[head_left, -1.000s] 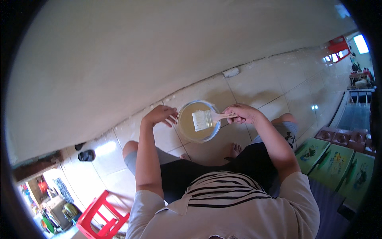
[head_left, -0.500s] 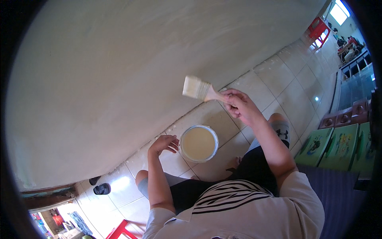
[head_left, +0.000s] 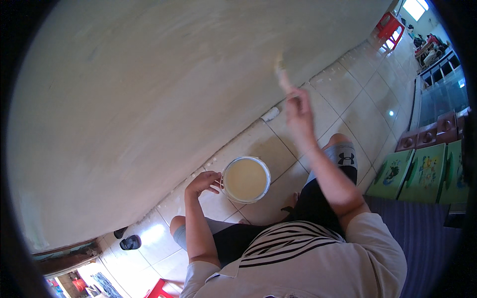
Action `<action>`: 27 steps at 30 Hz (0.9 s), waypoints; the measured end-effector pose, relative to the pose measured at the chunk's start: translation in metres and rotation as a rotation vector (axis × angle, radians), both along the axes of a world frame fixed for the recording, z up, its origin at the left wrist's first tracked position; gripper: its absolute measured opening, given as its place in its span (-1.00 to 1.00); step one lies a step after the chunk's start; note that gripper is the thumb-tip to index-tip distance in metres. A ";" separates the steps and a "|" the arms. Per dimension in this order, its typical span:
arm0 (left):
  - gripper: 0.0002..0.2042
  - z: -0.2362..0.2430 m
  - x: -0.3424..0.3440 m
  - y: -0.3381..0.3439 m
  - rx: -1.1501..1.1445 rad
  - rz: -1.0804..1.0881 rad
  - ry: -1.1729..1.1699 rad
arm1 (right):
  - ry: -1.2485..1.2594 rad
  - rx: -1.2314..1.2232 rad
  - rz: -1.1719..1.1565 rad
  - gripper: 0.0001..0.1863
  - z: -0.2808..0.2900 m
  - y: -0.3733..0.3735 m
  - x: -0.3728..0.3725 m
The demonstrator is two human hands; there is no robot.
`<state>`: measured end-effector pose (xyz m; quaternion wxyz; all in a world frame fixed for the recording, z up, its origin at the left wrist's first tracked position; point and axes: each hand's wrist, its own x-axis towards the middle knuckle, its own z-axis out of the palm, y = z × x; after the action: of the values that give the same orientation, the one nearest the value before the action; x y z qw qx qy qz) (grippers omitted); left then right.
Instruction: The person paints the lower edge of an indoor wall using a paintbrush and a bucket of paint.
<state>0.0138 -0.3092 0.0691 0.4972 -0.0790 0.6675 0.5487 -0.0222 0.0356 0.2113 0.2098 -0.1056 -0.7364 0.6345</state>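
A paintbrush (head_left: pixel 283 77), smeared by motion, is gripped in my right hand (head_left: pixel 300 111). Its bristle end points up and away, at or close to the plastered wall (head_left: pixel 149 89); contact cannot be made out. Lower down, an open round bucket (head_left: pixel 246 179) of cream-coloured paint is seen from above, between my knees and the wall. My left hand (head_left: pixel 204 182) has its fingers curled at the bucket's left rim, by the thin handle there.
Glossy floor tiles (head_left: pixel 348 87) run along the wall's foot, where a small white object (head_left: pixel 271 114) lies. Dark slippers (head_left: pixel 130 242) are at the lower left. To the right stand green drawers (head_left: pixel 423 171) beside a purple striped mat (head_left: pixel 420 238). A red stool (head_left: pixel 389 30) stands far right.
My right hand has moved the paintbrush up and away along the wall, turning it from pointing left to pointing upward. The left hand stays at the bucket's rim.
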 end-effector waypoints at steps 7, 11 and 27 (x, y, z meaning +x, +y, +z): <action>-0.61 0.012 -0.001 0.006 0.016 -0.007 0.099 | 0.006 0.070 0.561 -0.66 0.014 -0.133 0.089; -0.61 0.015 -0.001 0.007 0.050 -0.005 0.093 | -0.115 -0.017 0.643 -0.68 0.035 -0.116 0.079; -0.59 0.001 0.003 -0.001 0.050 0.074 -0.009 | -0.038 -0.231 -0.061 -0.79 0.018 0.003 -0.017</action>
<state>0.0168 -0.3097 0.0704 0.4816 -0.0937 0.6478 0.5828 -0.0392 0.0383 0.2294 0.2016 -0.1635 -0.6585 0.7064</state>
